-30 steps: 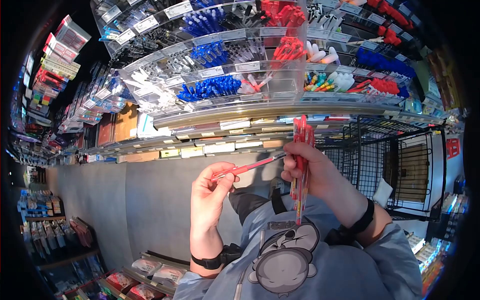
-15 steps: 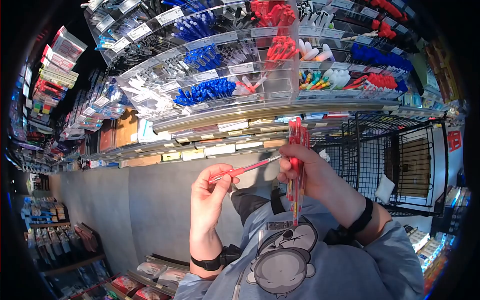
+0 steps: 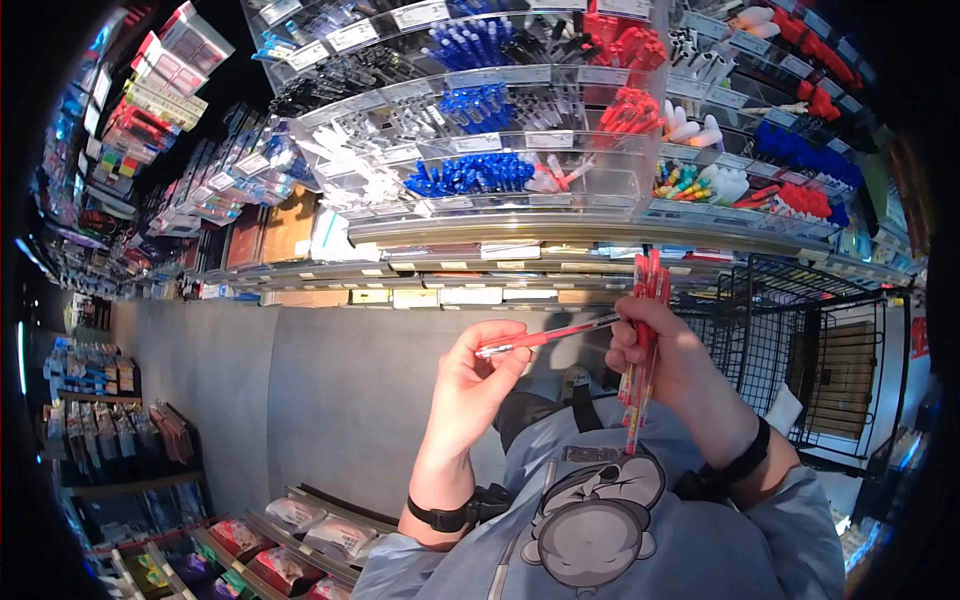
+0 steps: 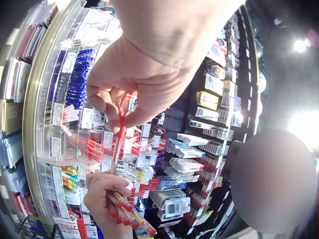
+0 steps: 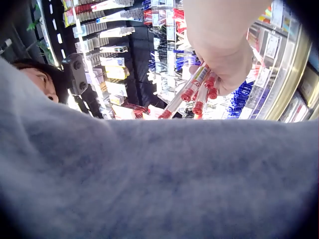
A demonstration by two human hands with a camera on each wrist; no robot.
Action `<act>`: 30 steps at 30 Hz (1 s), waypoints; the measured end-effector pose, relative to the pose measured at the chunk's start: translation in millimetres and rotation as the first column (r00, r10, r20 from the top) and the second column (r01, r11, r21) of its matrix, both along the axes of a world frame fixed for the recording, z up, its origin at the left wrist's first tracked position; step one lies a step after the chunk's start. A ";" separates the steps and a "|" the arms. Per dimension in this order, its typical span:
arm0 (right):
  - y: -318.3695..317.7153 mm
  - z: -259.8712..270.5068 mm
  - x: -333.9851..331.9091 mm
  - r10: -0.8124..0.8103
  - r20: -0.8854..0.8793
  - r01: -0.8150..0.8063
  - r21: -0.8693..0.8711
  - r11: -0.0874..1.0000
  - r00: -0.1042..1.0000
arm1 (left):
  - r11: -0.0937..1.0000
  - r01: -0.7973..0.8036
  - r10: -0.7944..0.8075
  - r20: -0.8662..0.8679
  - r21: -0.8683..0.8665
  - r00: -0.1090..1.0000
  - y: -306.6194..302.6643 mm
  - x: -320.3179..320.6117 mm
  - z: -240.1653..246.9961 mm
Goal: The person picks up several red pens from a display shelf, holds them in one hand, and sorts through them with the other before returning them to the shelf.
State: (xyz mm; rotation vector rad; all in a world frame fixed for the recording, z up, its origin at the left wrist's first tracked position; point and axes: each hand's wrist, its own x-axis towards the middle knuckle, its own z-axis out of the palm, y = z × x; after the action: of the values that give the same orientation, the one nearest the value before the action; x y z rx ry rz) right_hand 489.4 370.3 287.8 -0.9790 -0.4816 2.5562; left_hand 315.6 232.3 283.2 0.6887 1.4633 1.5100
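Observation:
My left hand point(image 3: 474, 385) pinches a single red pen point(image 3: 545, 338) between thumb and fingers, its far end reaching the fingers of the other hand. My right hand point(image 3: 668, 350) grips a bundle of red pens point(image 3: 648, 285), held roughly upright in front of the shirt. In the left wrist view the single red pen point(image 4: 119, 142) spans the space between both hands, and the red ends of the bundle point(image 4: 127, 214) stick out below the right fist. Several red-ended pens point(image 5: 199, 97) show in the right wrist view, where a sleeve point(image 5: 164, 169) covers the lower half.
A tiered pen rack point(image 3: 480, 210) stands ahead, with blue pens point(image 3: 470, 174) and red pens point(image 3: 628, 112) in clear compartments. A black wire cart point(image 3: 780, 310) is at the right. Low display bins point(image 3: 300, 540) lie behind at lower left, and grey floor point(image 3: 340, 390) stretches between.
The head view has shifted, so rack and hands appear further right than half a second ago. Both hands keep their hold, and the single pen still points toward the right hand.

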 end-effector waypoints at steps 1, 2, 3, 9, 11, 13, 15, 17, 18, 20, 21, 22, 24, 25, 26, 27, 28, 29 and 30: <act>-0.8 1.8 -1.3 -0.007 0.023 0.007 0.020 1.000 1.000 | 1.000 0.000 0.000 -0.011 -0.005 1.000 -0.6 -0.4 -0.6; -1.6 3.4 -2.9 -0.016 0.046 0.014 0.041 0.999 0.999 | 1.000 0.000 0.000 -0.022 -0.010 1.000 -1.3 -0.9 -1.4; -2.6 4.1 -4.8 -0.008 0.045 0.006 0.041 0.999 0.999 | 1.000 -0.008 0.008 -0.023 -0.010 1.000 -2.4 -2.0 -4.1; -8.7 8.7 -15.9 -0.041 0.147 0.032 0.064 0.997 0.988 | 1.000 -0.003 0.003 -0.044 0.005 0.999 -8.6 -8.6 -11.0; -8.9 9.7 -19.2 -0.020 0.181 0.012 0.044 0.999 0.983 | 1.000 -0.005 0.004 -0.040 -0.004 0.999 -10.3 -10.4 -10.0; -9.8 9.4 -22.9 -0.004 0.191 -0.007 0.056 0.998 0.982 | 1.000 -0.015 0.015 -0.054 0.009 0.998 -12.3 -12.5 -13.5; -10.3 7.5 -25.3 0.010 0.203 -0.024 0.069 0.997 0.979 | 1.000 -0.022 0.024 -0.068 0.022 0.997 -14.9 -14.7 -16.5; -10.6 3.2 -26.9 0.044 0.169 -0.061 0.099 0.993 0.985 | 0.999 -0.035 0.036 -0.054 0.020 0.998 -17.2 -16.7 -18.6; -11.0 3.7 -27.9 0.046 0.172 -0.064 0.100 0.993 0.984 | 0.999 -0.038 0.039 -0.052 0.022 0.998 -18.4 -17.6 -19.6; -11.7 5.7 -30.0 0.057 0.154 -0.073 0.097 0.993 0.986 | 0.997 -0.049 0.049 -0.016 0.054 0.999 -20.2 -19.1 -21.4; -12.4 5.8 -31.3 0.059 0.157 -0.075 0.099 0.992 0.986 | 0.997 -0.051 0.052 -0.013 0.056 0.999 -20.9 -19.5 -21.1; -13.1 5.7 -32.7 0.050 0.158 -0.064 0.088 0.994 0.986 | 0.997 -0.059 0.059 0.001 0.047 0.998 -21.5 -19.7 -19.9; -13.5 4.7 -35.4 0.044 0.160 -0.057 0.078 0.995 0.986 | 0.997 -0.070 0.069 0.016 0.041 0.997 -22.6 -20.5 -18.9; -13.2 3.3 -36.3 0.034 0.153 -0.046 0.078 0.996 0.988 | 0.996 -0.068 0.067 0.031 0.049 0.997 -23.3 -21.0 -18.7; -13.1 2.6 -37.4 0.025 0.145 -0.036 0.077 0.996 0.989 | 0.996 -0.068 0.065 0.044 0.057 0.997 -24.0 -21.7 -18.4; -13.7 3.2 -38.7 0.031 0.143 -0.042 0.077 0.996 0.989 | 0.996 -0.074 0.072 0.043 0.057 0.997 -24.7 -22.1 -18.2; -14.6 4.5 -40.2 0.020 0.159 -0.032 0.077 0.997 0.987 | 0.996 -0.069 0.067 0.036 0.061 0.997 -25.1 -22.5 -17.9; -15.2 4.9 -41.9 0.009 0.174 -0.023 0.077 0.997 0.985 | 0.996 -0.064 0.062 0.029 0.065 0.998 -25.6 -23.2 -17.5; -15.1 3.7 -42.6 0.017 0.170 -0.031 0.077 0.997 0.985 | 0.995 -0.072 0.070 0.026 0.065 0.997 -26.0 -24.1 -16.0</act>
State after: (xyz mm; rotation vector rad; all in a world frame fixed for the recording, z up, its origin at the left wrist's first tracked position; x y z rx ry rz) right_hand 446.8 355.1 291.4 -1.1742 -0.6399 2.4655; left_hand 291.5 206.3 267.2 0.6615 1.4394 1.6217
